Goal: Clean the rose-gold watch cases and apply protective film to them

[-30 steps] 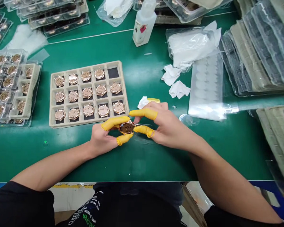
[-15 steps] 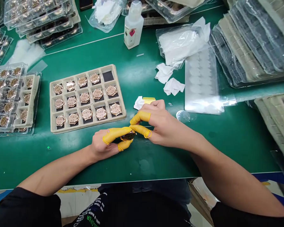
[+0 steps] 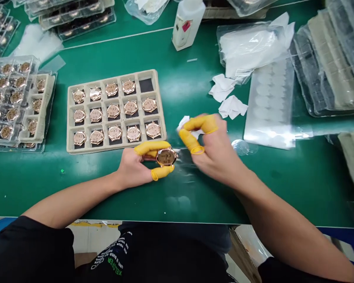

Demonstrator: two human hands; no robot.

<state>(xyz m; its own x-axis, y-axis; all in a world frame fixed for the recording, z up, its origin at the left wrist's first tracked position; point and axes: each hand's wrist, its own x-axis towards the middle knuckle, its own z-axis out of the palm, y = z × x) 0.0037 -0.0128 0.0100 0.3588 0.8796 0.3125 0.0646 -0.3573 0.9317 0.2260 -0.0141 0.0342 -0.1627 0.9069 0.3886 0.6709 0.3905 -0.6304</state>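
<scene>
Fourteen watches [image 3: 113,111] are lying in the tray [image 3: 160,98], left hand [image 3: 134,167] pinching seemingly its last watch [image 3: 166,157], right hand [image 3: 217,147] half-curled, hold unclear.

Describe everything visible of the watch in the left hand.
The watch is round and strapless, with a coppery, metal-looking case and small lugs. Its back faces the camera, bearing dark marks too small to read; its front is hidden. The left hand holds it by the edge, between yellow-covered thumb and fingers, over the table near the tray.
</scene>
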